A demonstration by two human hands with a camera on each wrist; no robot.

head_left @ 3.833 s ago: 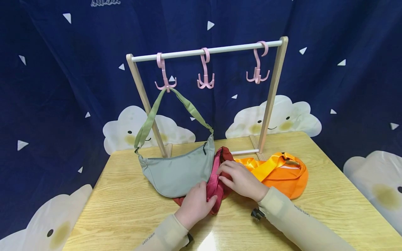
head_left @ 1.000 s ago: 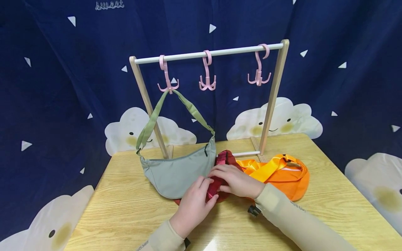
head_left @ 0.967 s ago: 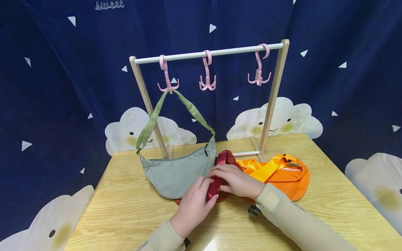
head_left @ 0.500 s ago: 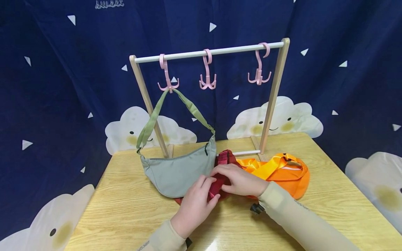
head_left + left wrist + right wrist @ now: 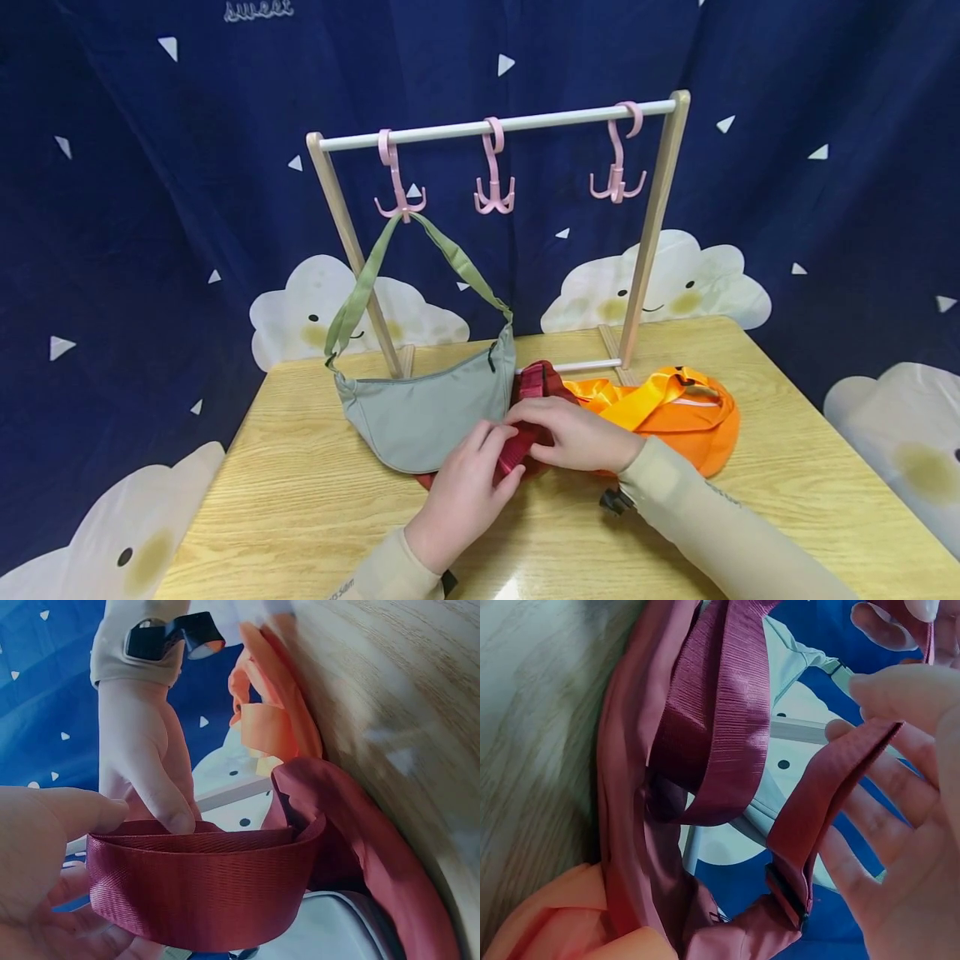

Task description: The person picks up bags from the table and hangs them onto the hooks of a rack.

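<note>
A dark red bag (image 5: pixel 551 385) lies on the table, its wide strap (image 5: pixel 516 450) between both hands. My left hand (image 5: pixel 461 492) grips the looped strap (image 5: pixel 202 892) from the left, thumb and fingers around it. My right hand (image 5: pixel 581 435) holds the strap from the other side; in the right wrist view its fingers lie behind a folded strap end (image 5: pixel 817 787) near a dark buckle (image 5: pixel 786 894). Touching the red bag on its left is a grey-green bag (image 5: pixel 431 421), its strap over the left pink hook (image 5: pixel 400 200). The grey-green bag hides part of the red one.
An orange bag (image 5: pixel 686 425) with a yellow-orange strap lies right of the red bag. Behind stands a wooden rack (image 5: pixel 660 208) with a white bar (image 5: pixel 555 121), a middle pink hook (image 5: pixel 493 196) and a right pink hook (image 5: pixel 617 183). A blue curtain hangs behind.
Compared with the oldest frame, both hands have come closer together on the red strap, which has been bunched and turned. Over the last second the right hand has shifted slightly; the other bags stay put.
</note>
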